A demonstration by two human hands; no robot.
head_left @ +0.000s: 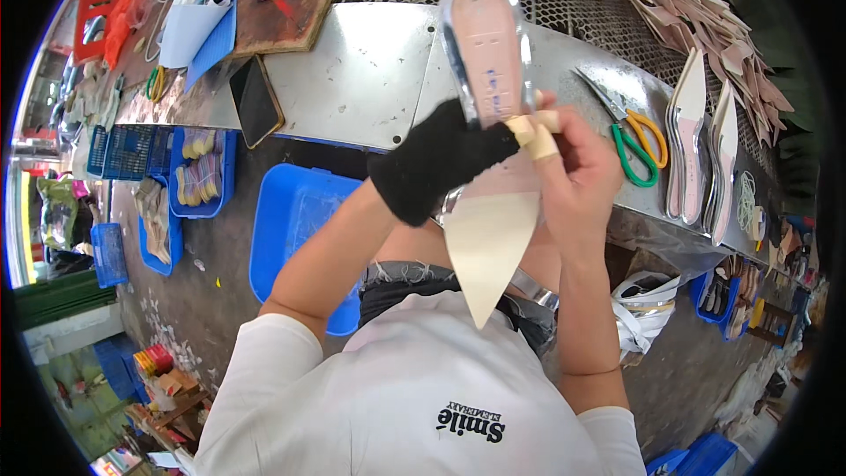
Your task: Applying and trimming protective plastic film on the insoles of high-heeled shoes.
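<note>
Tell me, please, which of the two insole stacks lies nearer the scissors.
The left stack, next to the scissors; the right stack lies beyond it.

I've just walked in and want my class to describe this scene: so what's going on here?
A person holds a pointed, insole-shaped piece in front of them. The black-gloved left hand grips its middle, while the right hand has pale-wrapped fingertips at its right edge. On the metal table, scissors lie to the right, beside stacks of similar pieces. A phone lies to the left, with a blue tub below.
</note>
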